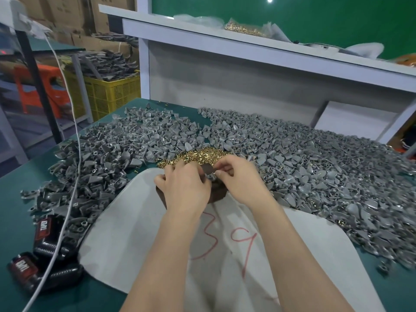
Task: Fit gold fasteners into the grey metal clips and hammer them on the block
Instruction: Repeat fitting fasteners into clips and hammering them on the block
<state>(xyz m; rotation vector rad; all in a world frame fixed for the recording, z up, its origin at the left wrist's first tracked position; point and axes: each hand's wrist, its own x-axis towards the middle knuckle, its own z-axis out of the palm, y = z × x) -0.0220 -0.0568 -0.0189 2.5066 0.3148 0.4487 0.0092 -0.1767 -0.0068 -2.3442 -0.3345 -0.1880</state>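
Note:
Both hands meet over a dark brown block point(217, 194) on a white cloth point(139, 233). My left hand point(184, 185) and my right hand point(238, 176) together pinch one grey metal clip point(209, 174) just above the block. A small heap of gold fasteners point(198, 155) lies right behind the hands. Whether a fastener sits in the clip is hidden by my fingers. No hammer is in view.
Big piles of grey clips cover the green table at left point(108, 158) and right point(326, 172). Two black cans point(45, 235) and a white cable point(74, 167) lie at the left. A white shelf point(247, 48) with a bag of gold fasteners point(245, 29) stands behind.

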